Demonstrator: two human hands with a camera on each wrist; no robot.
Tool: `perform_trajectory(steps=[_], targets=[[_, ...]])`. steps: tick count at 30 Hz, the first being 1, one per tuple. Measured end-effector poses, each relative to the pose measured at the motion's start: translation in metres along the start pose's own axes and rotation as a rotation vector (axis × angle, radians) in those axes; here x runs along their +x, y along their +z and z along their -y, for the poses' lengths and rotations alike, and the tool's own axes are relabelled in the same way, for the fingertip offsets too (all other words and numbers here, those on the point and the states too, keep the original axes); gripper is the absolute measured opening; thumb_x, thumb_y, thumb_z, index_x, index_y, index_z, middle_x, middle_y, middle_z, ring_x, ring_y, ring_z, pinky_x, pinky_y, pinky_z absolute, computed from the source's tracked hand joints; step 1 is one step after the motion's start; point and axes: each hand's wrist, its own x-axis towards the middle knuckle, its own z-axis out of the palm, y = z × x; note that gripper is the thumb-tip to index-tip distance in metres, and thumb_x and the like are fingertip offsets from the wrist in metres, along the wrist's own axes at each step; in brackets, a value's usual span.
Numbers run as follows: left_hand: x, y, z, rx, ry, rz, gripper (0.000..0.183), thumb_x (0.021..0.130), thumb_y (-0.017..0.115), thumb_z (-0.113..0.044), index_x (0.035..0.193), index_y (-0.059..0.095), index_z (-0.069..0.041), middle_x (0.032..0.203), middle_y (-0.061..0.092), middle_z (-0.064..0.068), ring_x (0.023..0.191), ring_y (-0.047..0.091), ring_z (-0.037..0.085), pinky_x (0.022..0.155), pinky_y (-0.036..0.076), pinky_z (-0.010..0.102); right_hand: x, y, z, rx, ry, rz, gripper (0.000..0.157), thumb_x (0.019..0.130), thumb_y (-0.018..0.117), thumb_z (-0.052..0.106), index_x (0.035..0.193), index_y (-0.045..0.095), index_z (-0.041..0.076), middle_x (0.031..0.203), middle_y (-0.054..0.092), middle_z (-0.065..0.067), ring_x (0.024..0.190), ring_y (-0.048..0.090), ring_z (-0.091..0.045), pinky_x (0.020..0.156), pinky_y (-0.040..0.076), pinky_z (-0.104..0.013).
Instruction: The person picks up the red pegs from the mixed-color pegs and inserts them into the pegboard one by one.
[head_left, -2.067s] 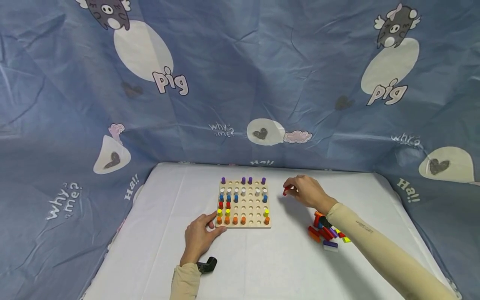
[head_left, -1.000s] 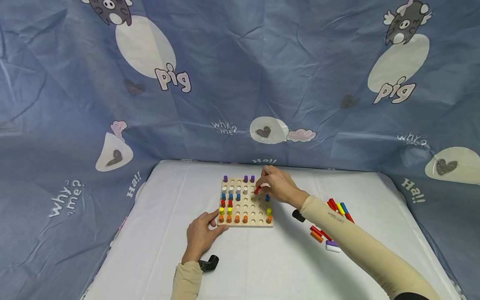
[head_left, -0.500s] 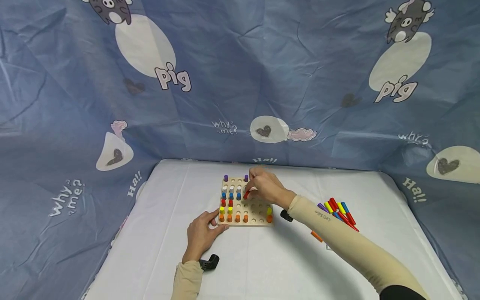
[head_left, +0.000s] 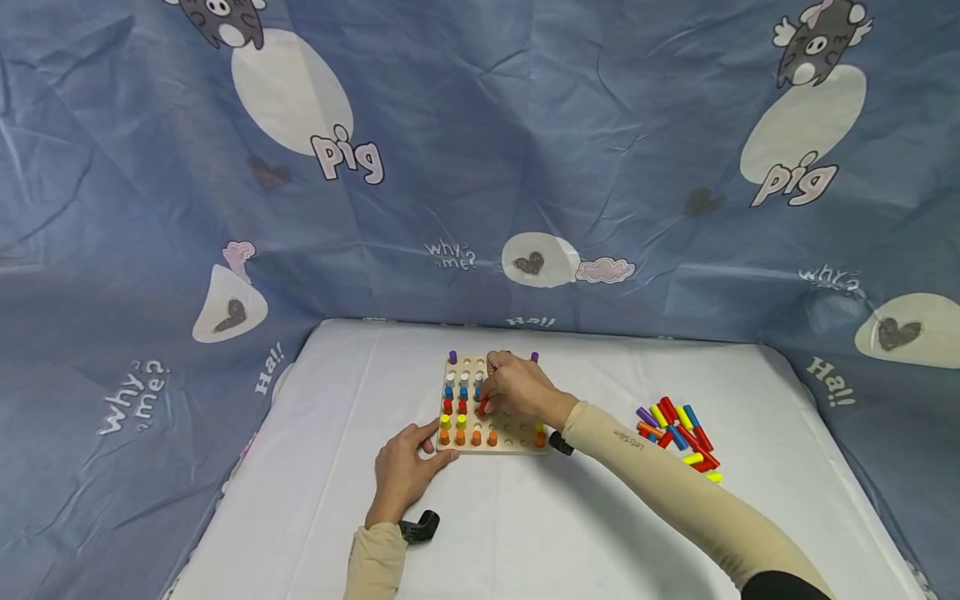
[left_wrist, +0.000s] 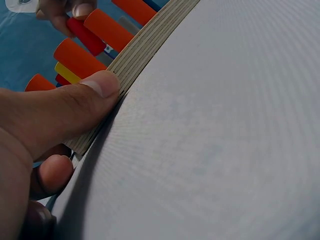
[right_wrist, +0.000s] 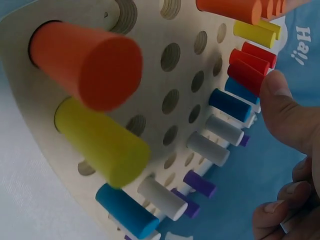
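A person's right hand (head_left: 517, 390) reaches across a wooden pegboard (head_left: 517, 439) on a white table (head_left: 525, 525), thumb and fingertips pinching a red peg (head_left: 483, 407) at the board's red row, beside two red pegs (head_left: 454, 407) already standing there. In the right wrist view the thumb (right_wrist: 285, 112) presses against the red peg (right_wrist: 246, 76), whose long axis runs close to parallel with its seated neighbours; whether its lower end has entered a hole cannot be told, since the fingers hide it. The peg lies at the hand's own fingertips, on the left side of the board, so the right arm stretches over the open holes (right_wrist: 171, 56) to get there.

The left hand (head_left: 401, 469) lies on the table at the board's near left corner, nearer to that red row than the right arm's shoulder side, yet it only steadies: the left wrist view shows the thumb (left_wrist: 65, 107) flat against the board's layered edge (left_wrist: 145, 47), fingers tucked below, gripping the corner.

Orange, yellow, blue, white and purple pegs stand in other rows. A loose pile of spare pegs (head_left: 678, 425) lies well apart to the right, near the right forearm.
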Motion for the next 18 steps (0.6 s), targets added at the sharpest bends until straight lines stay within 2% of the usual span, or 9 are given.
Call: perform_trajectory(steps=[11, 18], targets=[[-0.0009, -0.0001, -0.0016, 0.013, 0.016, -0.005, 0.067, 0.076, 0.094, -0.046, 0.133, 0.076, -0.015, 0.074, 0.054, -0.012, 0.058, 0.035, 0.005, 0.058, 0.030, 0.025, 0.0009, 0.0097, 0.0006, -0.014, 0.005, 0.023, 0.013, 0.085, 0.090, 0.027, 0.096, 0.088, 0.021, 0.082, 0.044, 0.005, 0.073, 0.035, -0.011, 0.060, 0.029, -0.023], [-0.0006, 0.0004, -0.0002, 0.024, 0.014, -0.004, 0.067, 0.077, 0.094, -0.046, 0.133, 0.076, -0.015, 0.074, 0.054, -0.012, 0.058, 0.035, 0.004, 0.059, 0.030, 0.025, 0.0030, 0.0105, 0.0020, -0.020, 0.021, 0.023, 0.012, 0.087, 0.089, 0.027, 0.097, 0.088, 0.020, 0.086, 0.051, 0.003, 0.073, 0.039, -0.012, 0.060, 0.033, -0.025]])
